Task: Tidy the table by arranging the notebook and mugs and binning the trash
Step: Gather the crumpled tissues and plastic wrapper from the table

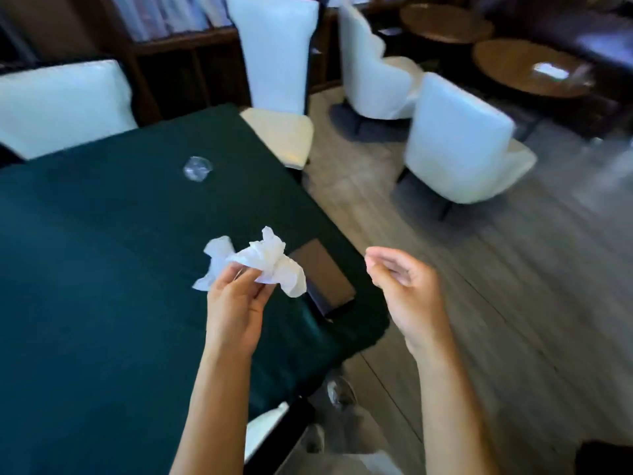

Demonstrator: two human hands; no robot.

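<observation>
Green tabletop (85, 269), crumpled tissue (263, 260) pinched in the left hand (236, 310) at frame centre.
Right hand (400, 279) loosely curled, empty; gather loose tissue ends before binning; notebook (323, 275) lies just right.

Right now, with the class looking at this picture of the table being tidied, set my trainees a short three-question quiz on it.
1. True or false: the left hand holds the tissue.
2. Where does the notebook lie? A) in the middle of the table B) near the table's corner, by the hands C) on a chair
3. Fill in: the right hand holds ____.

Key
1. True: the fingers pinch the crumpled tissue above the table.
2. B.
3. Nothing: it is half curled and empty, off the table's edge over the floor.

A clear crumpled wrapper lies farther up the table.
</observation>
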